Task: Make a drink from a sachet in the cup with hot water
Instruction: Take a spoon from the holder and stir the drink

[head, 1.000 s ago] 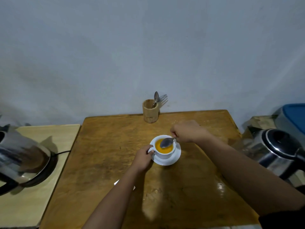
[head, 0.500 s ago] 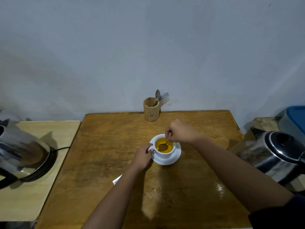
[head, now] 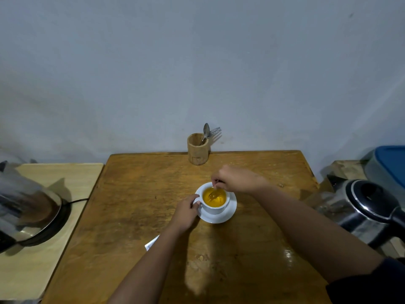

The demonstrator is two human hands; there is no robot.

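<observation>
A white cup (head: pixel 215 209) full of orange liquid stands on a white saucer (head: pixel 228 213) in the middle of the wooden table (head: pixel 135 205). My left hand (head: pixel 186 212) pinches the cup's handle on its left side. My right hand (head: pixel 237 178) hovers just behind the cup and grips a spoon (head: pixel 213 194) whose bowl is sunk in the liquid. A white sachet corner (head: pixel 151 244) peeks out from under my left forearm.
A wooden holder (head: pixel 197 149) with a spoon and a fork stands at the table's far edge by the wall. A steel kettle (head: pixel 368 213) sits low at the right, beside a blue-lidded bin (head: pixel 390 163). Another steel kettle (head: pixel 24 207) rests on the pale side table at the left.
The spoon, held above the cup a second ago, has gone down into the orange liquid. My right hand shifted left over the cup's rim. My left hand stayed on the handle.
</observation>
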